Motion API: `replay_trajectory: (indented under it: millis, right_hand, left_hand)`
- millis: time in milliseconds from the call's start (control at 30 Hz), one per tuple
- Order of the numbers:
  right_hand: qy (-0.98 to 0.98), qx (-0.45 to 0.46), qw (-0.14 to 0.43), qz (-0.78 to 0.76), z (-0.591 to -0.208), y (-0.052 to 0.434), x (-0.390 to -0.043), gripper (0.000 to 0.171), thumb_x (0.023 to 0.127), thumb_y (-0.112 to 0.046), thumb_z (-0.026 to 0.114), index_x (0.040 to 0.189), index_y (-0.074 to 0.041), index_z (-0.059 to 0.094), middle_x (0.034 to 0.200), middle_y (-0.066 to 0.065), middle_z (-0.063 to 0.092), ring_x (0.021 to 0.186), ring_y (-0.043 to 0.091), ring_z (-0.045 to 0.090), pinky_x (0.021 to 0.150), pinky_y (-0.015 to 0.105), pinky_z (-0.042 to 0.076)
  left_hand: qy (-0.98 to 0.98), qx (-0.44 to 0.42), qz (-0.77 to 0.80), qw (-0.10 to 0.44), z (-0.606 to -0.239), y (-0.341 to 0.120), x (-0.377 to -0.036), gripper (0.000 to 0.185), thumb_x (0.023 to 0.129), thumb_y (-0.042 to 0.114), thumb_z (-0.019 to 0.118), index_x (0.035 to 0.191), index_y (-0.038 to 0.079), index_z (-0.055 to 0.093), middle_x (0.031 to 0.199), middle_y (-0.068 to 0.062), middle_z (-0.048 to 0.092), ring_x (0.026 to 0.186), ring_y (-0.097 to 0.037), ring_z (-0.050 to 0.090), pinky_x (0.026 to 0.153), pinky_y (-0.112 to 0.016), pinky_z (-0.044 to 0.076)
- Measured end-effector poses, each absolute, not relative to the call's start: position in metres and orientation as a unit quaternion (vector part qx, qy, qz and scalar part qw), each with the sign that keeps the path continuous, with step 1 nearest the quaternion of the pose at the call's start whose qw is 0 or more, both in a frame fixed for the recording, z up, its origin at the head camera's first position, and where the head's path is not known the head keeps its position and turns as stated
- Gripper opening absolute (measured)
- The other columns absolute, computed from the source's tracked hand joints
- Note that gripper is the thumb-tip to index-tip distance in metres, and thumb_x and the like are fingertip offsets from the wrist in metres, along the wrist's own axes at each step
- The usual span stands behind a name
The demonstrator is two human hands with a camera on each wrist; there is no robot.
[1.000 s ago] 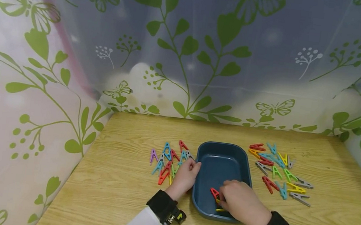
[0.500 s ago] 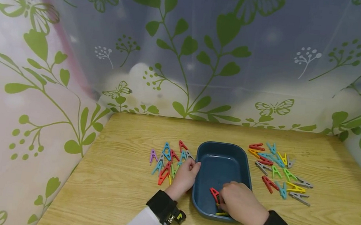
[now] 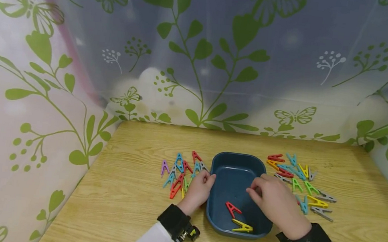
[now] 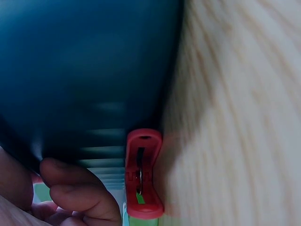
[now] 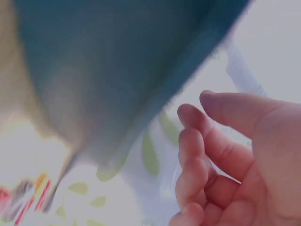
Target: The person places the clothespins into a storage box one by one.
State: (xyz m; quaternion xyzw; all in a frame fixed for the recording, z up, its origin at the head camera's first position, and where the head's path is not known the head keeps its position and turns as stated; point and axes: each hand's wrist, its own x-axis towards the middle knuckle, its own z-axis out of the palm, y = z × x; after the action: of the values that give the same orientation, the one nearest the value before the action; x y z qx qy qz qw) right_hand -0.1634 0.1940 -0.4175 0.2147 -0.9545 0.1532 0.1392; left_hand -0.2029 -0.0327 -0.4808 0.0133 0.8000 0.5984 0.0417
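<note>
- Blue tub (image 3: 234, 174), frame centre, on the table (image 3: 134, 194): a red clothespin (image 3: 231, 208) and a yellow clothespin (image 3: 242, 226) lie in its near end.
- Right hand (image 3: 276, 201), above the tub's right rim: grip empty, fingers loosely curled.
- Left hand (image 3: 200, 188), fingers curled against the tub's left wall, holding no peg.
- Judged step: between deposits; next calls for a reach to the right pile (image 3: 299, 180).
- Left pile (image 3: 180, 172) lies beside the left hand.

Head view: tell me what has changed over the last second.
The right hand has let go of the red clothespin and lifted away toward the right rim of the blue tub, fingers loosely curled and empty. The red clothespin and a yellow clothespin now lie uncovered in the tub. The left hand stays against the tub's left rim; both clothespin piles are unmoved.
</note>
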Motion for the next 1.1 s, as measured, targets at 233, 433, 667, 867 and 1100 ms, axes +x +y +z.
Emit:
replay_trajectory:
  millis: [233, 433, 667, 867, 1100]
  right_hand:
    - [-0.966, 0.147, 0.141, 0.160, -0.419, 0.237, -0.174, 0.015, 0.090, -0.014, 0.080, 0.081, -0.008, 0.069, 0.072, 0.001, 0.056, 0.062, 0.013, 0.047, 0.055, 0.029, 0.038]
    - [-0.978, 0.111, 0.079, 0.159, -0.435, 0.268, -0.181, 0.018, 0.094, -0.016, 0.074, 0.080, -0.007, 0.067, 0.064, -0.001, 0.053, 0.055, 0.012, 0.045, 0.052, 0.030, 0.036]
    - [-0.987, 0.096, 0.033, 0.127, -0.449, 0.285, -0.184, 0.020, 0.090, -0.018, 0.077, 0.076, -0.008, 0.069, 0.065, -0.002, 0.058, 0.057, 0.014, 0.048, 0.053, 0.032, 0.039]
    - [-0.991, 0.079, -0.001, 0.111, -0.454, 0.289, -0.185, 0.020, 0.090, -0.018, 0.079, 0.075, -0.008, 0.069, 0.067, -0.001, 0.061, 0.060, 0.015, 0.050, 0.056, 0.033, 0.039]
    - [-0.990, 0.076, -0.015, 0.117, -0.457, 0.289, -0.183, 0.026, 0.090, -0.019, 0.078, 0.069, -0.012, 0.065, 0.061, -0.004, 0.052, 0.057, 0.014, 0.044, 0.055, 0.030, 0.031]
  left_hand:
    - [0.801, 0.008, 0.596, 0.048, -0.480, -0.033, -0.203, 0.029, 0.109, 0.024, 0.053, 0.084, 0.011, 0.044, 0.068, 0.001, 0.035, 0.057, -0.015, 0.040, 0.055, -0.027, 0.031]
    - [0.800, 0.009, 0.597, 0.049, -0.480, -0.033, -0.203, 0.029, 0.109, 0.024, 0.053, 0.085, 0.011, 0.044, 0.067, 0.001, 0.035, 0.056, -0.015, 0.040, 0.054, -0.027, 0.031]
    - [0.800, 0.009, 0.598, 0.045, -0.481, -0.033, -0.204, 0.030, 0.109, 0.023, 0.053, 0.084, 0.010, 0.044, 0.067, 0.001, 0.036, 0.057, -0.015, 0.040, 0.055, -0.027, 0.031]
    - [0.800, 0.009, 0.598, 0.045, -0.482, -0.033, -0.204, 0.030, 0.109, 0.023, 0.052, 0.084, 0.010, 0.044, 0.067, 0.001, 0.035, 0.057, -0.015, 0.040, 0.055, -0.027, 0.031]
    - [0.799, 0.008, 0.599, 0.049, -0.481, -0.034, -0.204, 0.030, 0.109, 0.022, 0.052, 0.083, 0.011, 0.043, 0.068, 0.001, 0.035, 0.057, -0.015, 0.040, 0.055, -0.026, 0.031]
